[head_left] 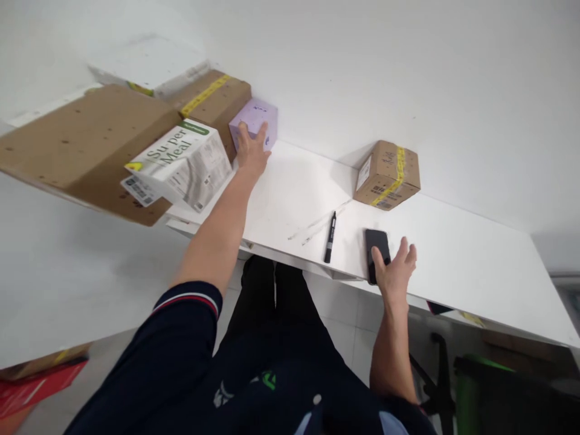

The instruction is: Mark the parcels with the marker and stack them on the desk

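My left hand (252, 151) reaches out to a small lilac box (258, 113) by the wall, its fingers spread against the near face. That box stands right beside a brown carton with yellow tape (217, 96). Close to my left forearm, a white "Su·per Meal" box (181, 160) sits tilted in view. My right hand (395, 269) is open over the table's front edge, its thumb overlapping a black phone (377, 241). Left of the phone lies a black marker pen (331, 237). Behind them a small brown carton with yellow tape (388, 175) rests near the wall.
A large brown carton (95, 136) fills the left end, with a white box (151, 60) behind it. The narrow white table (480, 260) runs along the wall. At lower right, below the table, are a dark chair base (439, 374) and a green-edged dark object (489, 374).
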`<state>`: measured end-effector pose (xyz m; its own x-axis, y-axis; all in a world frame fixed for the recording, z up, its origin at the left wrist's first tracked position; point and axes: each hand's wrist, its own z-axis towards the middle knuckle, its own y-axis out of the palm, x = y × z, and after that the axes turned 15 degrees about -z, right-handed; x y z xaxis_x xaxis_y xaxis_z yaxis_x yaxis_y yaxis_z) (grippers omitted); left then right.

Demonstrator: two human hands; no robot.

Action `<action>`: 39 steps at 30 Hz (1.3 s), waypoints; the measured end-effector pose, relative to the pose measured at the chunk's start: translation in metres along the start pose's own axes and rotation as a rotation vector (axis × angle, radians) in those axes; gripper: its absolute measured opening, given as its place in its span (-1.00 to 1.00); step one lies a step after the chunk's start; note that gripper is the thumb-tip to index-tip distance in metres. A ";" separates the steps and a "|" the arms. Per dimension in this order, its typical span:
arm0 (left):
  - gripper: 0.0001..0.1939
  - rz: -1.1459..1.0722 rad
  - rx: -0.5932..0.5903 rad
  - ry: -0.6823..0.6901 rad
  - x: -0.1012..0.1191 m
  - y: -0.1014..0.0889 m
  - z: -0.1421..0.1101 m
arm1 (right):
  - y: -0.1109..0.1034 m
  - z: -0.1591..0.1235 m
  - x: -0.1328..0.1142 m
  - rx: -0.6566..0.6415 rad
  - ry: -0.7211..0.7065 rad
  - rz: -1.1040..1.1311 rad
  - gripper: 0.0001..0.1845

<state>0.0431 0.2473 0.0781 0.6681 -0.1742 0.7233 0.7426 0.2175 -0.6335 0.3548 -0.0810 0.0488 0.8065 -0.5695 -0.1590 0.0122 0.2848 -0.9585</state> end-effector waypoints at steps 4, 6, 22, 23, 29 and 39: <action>-0.12 -0.024 -0.065 0.093 -0.001 0.009 -0.036 | -0.011 0.072 -0.024 0.241 -0.053 0.106 0.15; -0.24 -0.087 -0.110 0.173 -0.006 0.016 -0.070 | -0.008 0.119 -0.036 0.263 -0.038 0.186 0.16; -0.17 -0.769 -0.152 -0.001 0.024 0.035 -0.145 | 0.032 0.138 -0.177 0.025 -0.274 0.740 -0.46; -0.14 -0.807 -0.110 -0.025 0.023 0.030 -0.151 | 0.032 0.127 -0.188 0.013 -0.320 0.779 -0.46; -0.23 -0.980 0.208 -0.109 0.008 -0.020 -0.208 | 0.017 0.024 -0.209 -0.089 -0.475 0.906 -0.49; -0.42 -0.956 0.216 -0.031 -0.034 -0.072 -0.216 | -0.016 -0.129 -0.167 -0.225 -0.587 0.986 -0.52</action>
<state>-0.0227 0.0305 0.0396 -0.2141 -0.3439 0.9143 0.9435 0.1696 0.2847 0.1437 -0.0895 0.0603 0.5581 0.2823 -0.7803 -0.8291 0.2286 -0.5103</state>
